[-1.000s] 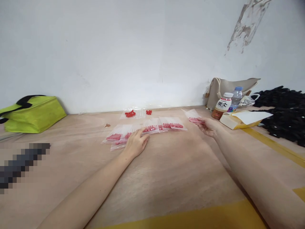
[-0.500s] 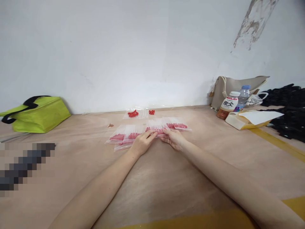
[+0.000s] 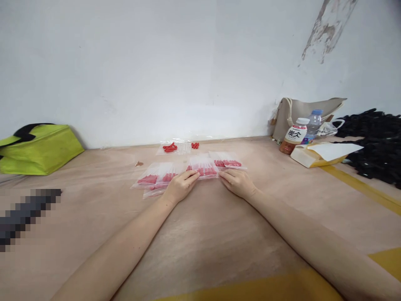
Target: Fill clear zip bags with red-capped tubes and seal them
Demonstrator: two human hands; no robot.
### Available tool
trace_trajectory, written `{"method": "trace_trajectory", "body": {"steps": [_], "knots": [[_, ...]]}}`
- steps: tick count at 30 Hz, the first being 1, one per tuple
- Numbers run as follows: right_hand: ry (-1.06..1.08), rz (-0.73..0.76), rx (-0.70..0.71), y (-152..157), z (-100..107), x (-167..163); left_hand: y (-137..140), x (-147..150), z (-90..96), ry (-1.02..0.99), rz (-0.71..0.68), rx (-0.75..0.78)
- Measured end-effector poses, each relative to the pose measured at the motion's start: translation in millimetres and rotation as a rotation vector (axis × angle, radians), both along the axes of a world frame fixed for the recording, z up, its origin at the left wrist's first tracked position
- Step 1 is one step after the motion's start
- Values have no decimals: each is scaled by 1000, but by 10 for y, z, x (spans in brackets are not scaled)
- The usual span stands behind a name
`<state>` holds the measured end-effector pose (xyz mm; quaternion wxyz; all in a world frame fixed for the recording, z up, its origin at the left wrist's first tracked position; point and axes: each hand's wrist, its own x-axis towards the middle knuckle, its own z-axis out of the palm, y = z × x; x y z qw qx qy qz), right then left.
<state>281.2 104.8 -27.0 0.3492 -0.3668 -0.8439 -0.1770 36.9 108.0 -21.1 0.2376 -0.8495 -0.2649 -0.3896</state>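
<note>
A clear plastic bag (image 3: 206,166) with red rod-like pieces lies on the table between my hands. My left hand (image 3: 181,184) is closed at its lower left corner, thumb and fingers together. At its lower right corner my right hand (image 3: 238,182) has its fingers together, pinching the edge; the very tips are partly hidden. Left of this bag, more bags of red pieces (image 3: 148,179) overlap one another, partly behind my left hand. Two similar bags (image 3: 231,162) lie to the right, just beyond my right fingers.
Near the wall are loose red pieces (image 3: 170,147) on a clear bag and a small red cluster (image 3: 195,145). A green bag (image 3: 46,150) stands left. On the right are a drink bottle (image 3: 293,136), a water bottle (image 3: 314,123), an open box (image 3: 313,155), a grey bag (image 3: 310,109) and a black pile (image 3: 374,146).
My right hand has slid right, from over the middle bag to its right corner, uncovering more of it. My left hand stays at the left corner. The view has shifted slightly.
</note>
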Motion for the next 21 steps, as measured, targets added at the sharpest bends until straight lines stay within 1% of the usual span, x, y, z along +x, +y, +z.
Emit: {"method": "trace_trajectory", "body": {"steps": [3, 10, 13, 15, 18, 21], "knots": [[-25, -3, 63, -9, 26, -2, -13, -6, 13, -5, 15, -4], [-139, -56, 202, -58, 71, -17, -49, -17, 58, 43, 31, 125], [-177, -61, 254, -60, 73, -20, -55, -20, 84, 70, 19, 141], [-176, -55, 265, -64, 78, -25, -63, -10, 105, 64, 26, 135], [-155, -59, 240, -88, 90, -61, -83, 36, 130, 34, 42, 125], [-162, -59, 245, -126, 104, -149, -98, 109, 134, 58, 14, 124]]}}
